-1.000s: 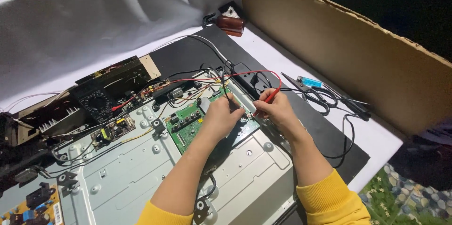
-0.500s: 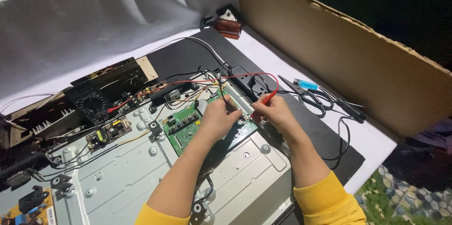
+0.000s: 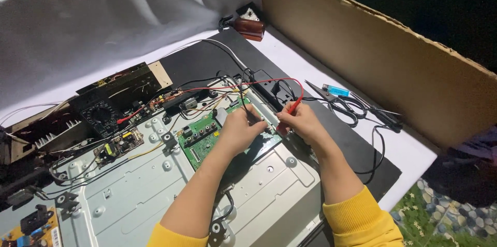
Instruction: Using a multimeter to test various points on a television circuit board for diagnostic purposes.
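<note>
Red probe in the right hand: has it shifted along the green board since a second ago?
No. The red probe in the right hand sits at the same spot by the top right edge of the green board, as before; small shifts look like camera motion.

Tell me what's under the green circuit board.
The green circuit board lies on the grey metal back panel. The left hand and right hand, holding a red probe, cover its right end.

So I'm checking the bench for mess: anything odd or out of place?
Nothing is spilled or visibly broken. Loose wires sprawl across the metal panel, and scissors lie tangled among black cables by the right hand.
</note>
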